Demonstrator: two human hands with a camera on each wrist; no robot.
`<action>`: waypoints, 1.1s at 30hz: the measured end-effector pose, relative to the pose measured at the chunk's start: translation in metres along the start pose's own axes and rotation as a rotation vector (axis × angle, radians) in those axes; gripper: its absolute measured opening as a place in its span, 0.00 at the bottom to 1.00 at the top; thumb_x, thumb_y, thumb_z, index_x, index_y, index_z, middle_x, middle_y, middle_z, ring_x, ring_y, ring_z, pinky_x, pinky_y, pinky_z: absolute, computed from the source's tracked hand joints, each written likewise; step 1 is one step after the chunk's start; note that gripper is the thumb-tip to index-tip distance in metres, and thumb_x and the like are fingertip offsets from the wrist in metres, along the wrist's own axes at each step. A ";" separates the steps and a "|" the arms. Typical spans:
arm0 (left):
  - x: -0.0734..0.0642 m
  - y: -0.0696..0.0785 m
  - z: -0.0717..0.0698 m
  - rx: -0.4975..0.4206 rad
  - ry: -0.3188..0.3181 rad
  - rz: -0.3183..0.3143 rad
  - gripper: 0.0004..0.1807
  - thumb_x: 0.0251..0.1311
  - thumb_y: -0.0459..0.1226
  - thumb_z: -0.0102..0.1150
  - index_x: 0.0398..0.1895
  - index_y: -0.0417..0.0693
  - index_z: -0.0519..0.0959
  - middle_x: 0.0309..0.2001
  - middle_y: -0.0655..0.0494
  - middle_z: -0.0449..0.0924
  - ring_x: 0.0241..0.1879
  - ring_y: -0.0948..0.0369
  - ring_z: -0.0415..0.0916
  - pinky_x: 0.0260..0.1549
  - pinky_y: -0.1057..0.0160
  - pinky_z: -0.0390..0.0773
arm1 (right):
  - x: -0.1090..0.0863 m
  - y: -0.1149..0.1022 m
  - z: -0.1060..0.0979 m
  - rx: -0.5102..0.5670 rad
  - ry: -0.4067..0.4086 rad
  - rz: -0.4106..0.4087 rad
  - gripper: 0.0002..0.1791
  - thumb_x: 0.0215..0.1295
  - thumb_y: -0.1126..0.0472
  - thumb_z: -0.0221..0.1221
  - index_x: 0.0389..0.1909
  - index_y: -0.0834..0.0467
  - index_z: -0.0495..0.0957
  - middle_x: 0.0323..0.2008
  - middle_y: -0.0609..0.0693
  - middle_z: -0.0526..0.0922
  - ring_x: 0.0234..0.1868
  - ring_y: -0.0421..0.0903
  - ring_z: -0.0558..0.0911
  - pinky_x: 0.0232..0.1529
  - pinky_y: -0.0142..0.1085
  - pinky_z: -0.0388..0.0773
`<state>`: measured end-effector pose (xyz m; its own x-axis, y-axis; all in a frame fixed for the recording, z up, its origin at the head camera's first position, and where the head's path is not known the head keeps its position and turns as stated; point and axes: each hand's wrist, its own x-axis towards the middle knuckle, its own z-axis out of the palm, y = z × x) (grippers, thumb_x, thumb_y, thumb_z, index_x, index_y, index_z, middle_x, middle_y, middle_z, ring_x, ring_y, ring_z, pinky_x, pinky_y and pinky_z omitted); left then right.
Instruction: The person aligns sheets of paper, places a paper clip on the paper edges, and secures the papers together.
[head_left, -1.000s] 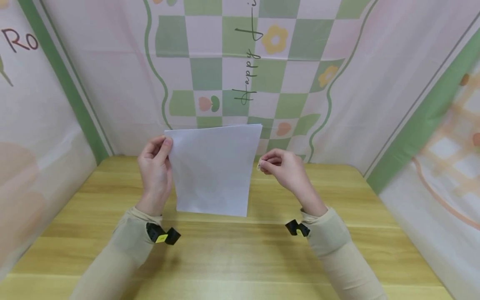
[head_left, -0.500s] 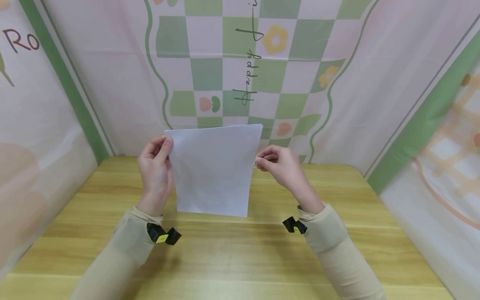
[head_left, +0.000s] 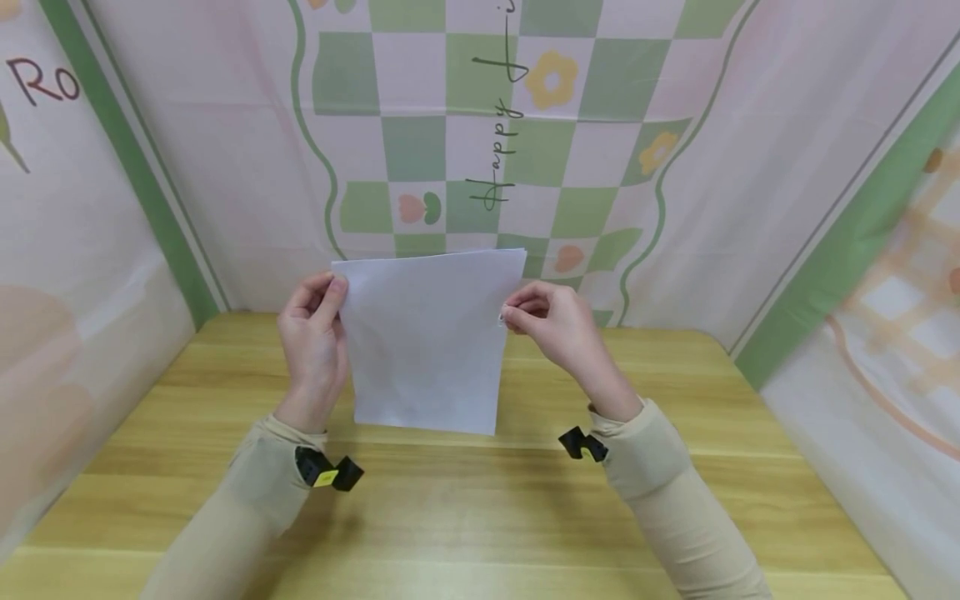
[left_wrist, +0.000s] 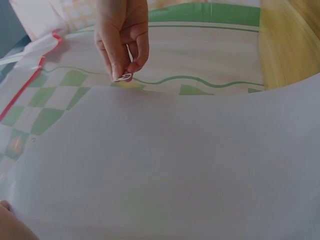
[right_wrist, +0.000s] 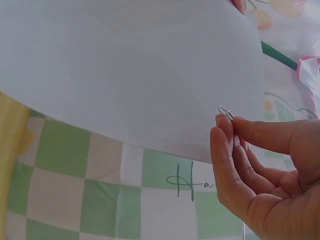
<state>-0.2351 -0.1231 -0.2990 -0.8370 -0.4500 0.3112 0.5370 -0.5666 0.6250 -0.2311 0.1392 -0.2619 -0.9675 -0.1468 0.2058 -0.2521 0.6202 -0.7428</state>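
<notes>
White paper, with a second edge showing at its top right corner, is held up over the table. My left hand pinches its upper left edge between thumb and fingers. At the paper's right edge, my right hand pinches a small paper clip between thumb and index finger. In the right wrist view the clip's looped end sticks out past the fingertips and overlaps the sheet. The left wrist view shows the clip right by the paper's far edge.
A wooden table lies below both hands. Behind it hangs a checked cloth backdrop with printed flowers, and patterned cloths stand at the left and right sides. Each wrist wears a small black camera.
My right hand has moved left with the paper clip, from beside the paper to its right edge. The left hand and the paper have stayed almost still.
</notes>
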 end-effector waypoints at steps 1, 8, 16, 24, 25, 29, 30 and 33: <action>0.000 0.000 0.000 -0.001 0.001 0.000 0.04 0.55 0.25 0.62 0.28 0.42 0.81 0.29 0.53 0.76 0.32 0.62 0.73 0.33 0.72 0.77 | 0.000 -0.001 0.000 -0.003 0.002 -0.002 0.07 0.63 0.55 0.61 0.37 0.55 0.80 0.34 0.50 0.86 0.36 0.45 0.85 0.40 0.38 0.82; -0.002 -0.001 0.001 -0.006 -0.005 -0.001 0.05 0.55 0.25 0.62 0.28 0.42 0.81 0.29 0.53 0.76 0.32 0.62 0.73 0.34 0.73 0.77 | 0.000 -0.004 0.002 -0.011 0.016 -0.014 0.07 0.63 0.55 0.61 0.37 0.55 0.80 0.34 0.49 0.86 0.35 0.43 0.85 0.39 0.37 0.82; -0.003 -0.001 0.004 -0.011 0.000 0.004 0.06 0.55 0.24 0.61 0.27 0.42 0.81 0.29 0.53 0.77 0.32 0.62 0.74 0.34 0.73 0.77 | 0.004 -0.009 0.004 -0.005 0.052 -0.057 0.07 0.63 0.56 0.61 0.37 0.54 0.80 0.33 0.48 0.86 0.34 0.42 0.84 0.36 0.36 0.80; -0.004 -0.002 0.005 -0.005 -0.008 -0.003 0.05 0.55 0.24 0.61 0.28 0.42 0.81 0.29 0.53 0.76 0.32 0.62 0.74 0.35 0.73 0.77 | 0.005 -0.015 0.006 -0.008 0.067 -0.072 0.06 0.63 0.56 0.61 0.37 0.54 0.80 0.32 0.48 0.86 0.34 0.42 0.84 0.36 0.35 0.77; -0.004 -0.002 0.005 -0.002 -0.008 -0.003 0.05 0.55 0.24 0.61 0.28 0.42 0.81 0.30 0.53 0.76 0.32 0.62 0.74 0.35 0.73 0.77 | 0.005 -0.015 0.007 -0.005 0.068 -0.072 0.06 0.63 0.55 0.61 0.37 0.53 0.80 0.32 0.47 0.86 0.34 0.42 0.84 0.36 0.35 0.77; -0.005 -0.003 0.005 -0.008 -0.007 -0.003 0.05 0.55 0.24 0.61 0.28 0.42 0.81 0.30 0.53 0.77 0.33 0.62 0.74 0.36 0.73 0.77 | 0.005 -0.018 0.008 0.005 0.076 -0.084 0.06 0.62 0.55 0.62 0.37 0.53 0.80 0.32 0.47 0.86 0.34 0.41 0.84 0.36 0.35 0.78; -0.005 -0.004 0.004 -0.010 -0.007 -0.003 0.05 0.55 0.24 0.61 0.28 0.41 0.81 0.30 0.53 0.77 0.32 0.62 0.74 0.36 0.73 0.77 | 0.005 -0.018 0.008 0.006 0.078 -0.088 0.06 0.62 0.56 0.62 0.37 0.53 0.80 0.32 0.47 0.86 0.33 0.41 0.84 0.36 0.36 0.78; -0.005 -0.004 0.004 -0.017 -0.007 0.000 0.06 0.55 0.24 0.61 0.27 0.41 0.81 0.29 0.53 0.77 0.32 0.62 0.74 0.36 0.73 0.77 | 0.005 -0.020 0.008 0.010 0.080 -0.099 0.06 0.62 0.56 0.62 0.37 0.53 0.80 0.32 0.47 0.86 0.33 0.42 0.84 0.36 0.36 0.79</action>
<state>-0.2333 -0.1158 -0.3002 -0.8376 -0.4455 0.3161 0.5387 -0.5783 0.6127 -0.2311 0.1197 -0.2515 -0.9334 -0.1443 0.3284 -0.3467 0.5977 -0.7228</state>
